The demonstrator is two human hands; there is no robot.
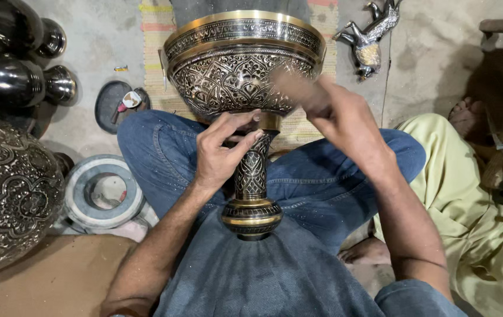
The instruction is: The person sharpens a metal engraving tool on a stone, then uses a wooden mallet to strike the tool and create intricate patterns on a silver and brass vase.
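Observation:
A large engraved brass goblet-shaped vase, black with gold bands, lies tilted across my lap with its bowl pointing away from me and its round foot toward my body. My left hand grips the narrow stem just under the bowl. My right hand is blurred and rests against the right side of the bowl; whether it holds a tool I cannot tell. My legs in blue jeans lie crossed beneath the vase.
A big engraved vessel stands at the left, with dark polished vases behind it. A round grey ring and a small dish lie on the floor. A metal animal figure sits at top right. Another person's legs in pale green cloth are at the right.

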